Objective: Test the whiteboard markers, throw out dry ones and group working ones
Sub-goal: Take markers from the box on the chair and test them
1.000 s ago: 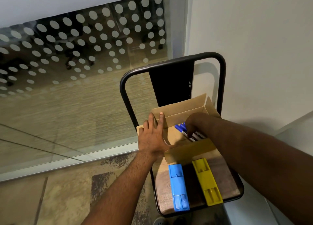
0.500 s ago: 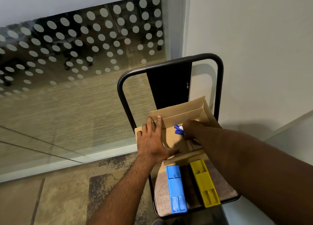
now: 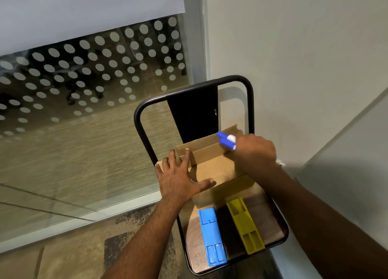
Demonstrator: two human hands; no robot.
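My right hand (image 3: 255,153) is clenched on a bunch of markers (image 3: 227,140) lifted over the cardboard box (image 3: 214,167)'s far-right corner, blue caps pointing up-left away from me, left hand (image 3: 180,178) flat on the box's left flap, pinning it.

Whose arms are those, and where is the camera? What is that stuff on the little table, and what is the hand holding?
The arms belong to a person, not a machine. The camera sits on the person's head and looks down, so you see what they see. There is a small table with a black metal frame. On it sits an open cardboard box, and in front of that a blue tray and a yellow tray. The left hand lies flat on the box's edge, with straight fingers, to steady it. The right hand is above the box and grips whiteboard markers with blue caps. How many markers is too blurry to tell.
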